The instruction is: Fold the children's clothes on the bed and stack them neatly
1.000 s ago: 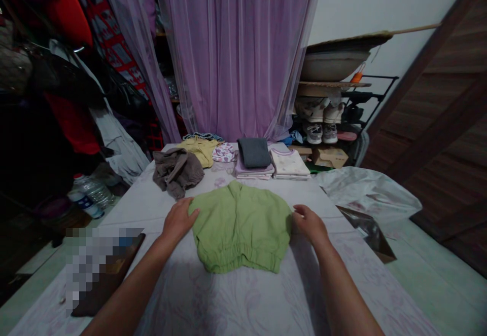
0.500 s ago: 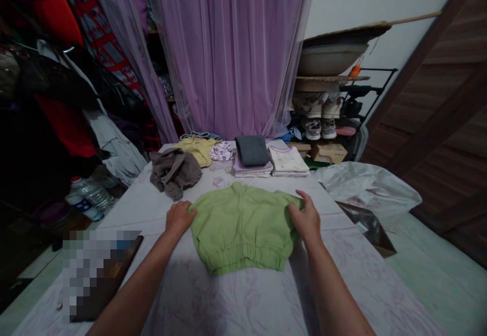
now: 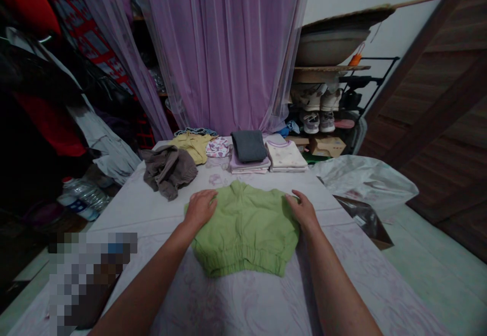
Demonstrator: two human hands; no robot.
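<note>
Pressing down now: left hand (image 3: 200, 209) open, palm flat on the upper-left of the green elastic-hem garment (image 3: 246, 237), having slid inward from its edge. Right hand (image 3: 302, 212) curled at the garment's right edge; can't tell if it's pinching cloth. Garment lies spread mid-table on a floral-print sheet (image 3: 236, 300), near a folded cream top (image 3: 285, 154).
</note>
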